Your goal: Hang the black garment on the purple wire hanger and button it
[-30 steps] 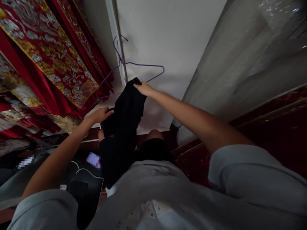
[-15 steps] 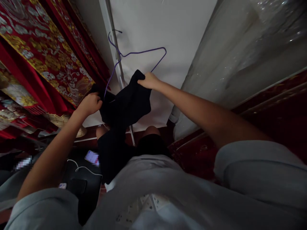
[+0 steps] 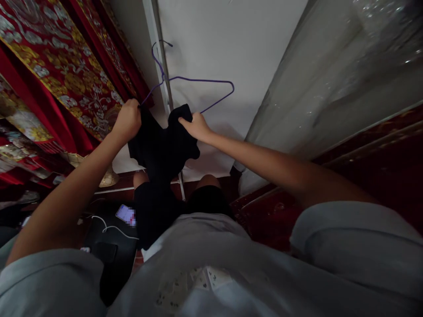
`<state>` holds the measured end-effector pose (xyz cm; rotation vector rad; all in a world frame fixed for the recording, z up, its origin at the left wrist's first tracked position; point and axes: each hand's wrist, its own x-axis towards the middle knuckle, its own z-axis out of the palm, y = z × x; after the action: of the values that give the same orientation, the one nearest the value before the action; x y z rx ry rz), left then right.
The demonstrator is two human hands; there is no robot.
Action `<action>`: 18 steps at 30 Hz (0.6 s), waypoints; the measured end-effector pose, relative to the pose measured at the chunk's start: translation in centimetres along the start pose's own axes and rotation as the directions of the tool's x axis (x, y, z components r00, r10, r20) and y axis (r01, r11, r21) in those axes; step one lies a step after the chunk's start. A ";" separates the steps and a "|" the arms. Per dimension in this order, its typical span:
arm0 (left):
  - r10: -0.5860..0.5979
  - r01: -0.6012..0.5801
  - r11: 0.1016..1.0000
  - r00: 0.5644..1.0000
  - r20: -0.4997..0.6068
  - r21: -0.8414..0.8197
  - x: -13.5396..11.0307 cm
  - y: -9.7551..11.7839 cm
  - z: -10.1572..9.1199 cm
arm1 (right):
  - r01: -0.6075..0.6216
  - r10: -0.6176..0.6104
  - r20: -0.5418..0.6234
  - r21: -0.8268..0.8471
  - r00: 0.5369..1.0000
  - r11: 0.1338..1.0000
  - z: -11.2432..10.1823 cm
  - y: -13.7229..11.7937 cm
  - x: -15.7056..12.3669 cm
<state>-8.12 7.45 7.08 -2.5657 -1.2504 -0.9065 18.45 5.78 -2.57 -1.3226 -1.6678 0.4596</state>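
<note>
A black garment (image 3: 165,147) hangs between my two hands in front of my knees; its exact kind is unclear. My left hand (image 3: 128,121) is closed on its upper left part, where one arm of a purple hanger (image 3: 201,80) runs down into the cloth. With thumb and fingers pinched, my right hand (image 3: 194,127) grips the garment's upper right part. The lower bar of the hanger goes behind that hand and the cloth. Above them the hanger's hook stands against a pale metal pole (image 3: 167,79).
Red embroidered cloths (image 3: 76,79) hang at the left. A clear plastic cover (image 3: 304,83) drapes on the right, beside a white panel (image 3: 214,39). Low on the left, a lit phone (image 3: 126,215) and a white cable (image 3: 112,227) lie on a black seat (image 3: 119,264).
My left hand has risen with its side of the garment, while my right hand has shifted slightly left and down. The hanger has tilted, its right arm now lower.
</note>
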 end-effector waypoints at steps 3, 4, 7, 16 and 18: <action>-0.064 0.049 0.991 0.990 -0.124 -0.124 1.0 -1.0 1.6 | 0.205 -0.209 -0.076 -0.049 0.975 0.977 -2.7 0.4 0.6; -0.077 0.064 0.990 0.992 -0.096 -0.129 1.1 -1.2 1.6 | 0.250 -0.259 -0.146 -0.077 0.955 0.965 -4.0 0.8 1.3; -0.127 0.128 0.990 0.992 0.017 -0.059 1.4 -1.2 0.3 | 0.204 -0.232 -0.357 -0.115 0.905 0.972 -8.0 2.4 3.8; -0.363 0.362 0.931 0.932 0.008 0.049 1.4 0.6 -3.1 | -0.203 0.184 0.098 0.242 0.978 0.949 -11.4 2.0 4.3; -0.398 0.399 0.917 0.917 -0.020 0.019 1.3 1.0 -3.2 | -0.298 0.243 0.230 0.248 0.942 0.922 -11.5 1.6 3.9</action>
<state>-8.18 6.53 10.54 -2.3174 -1.8090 -0.9674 28.91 7.10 3.62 -1.3323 -1.5093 0.9829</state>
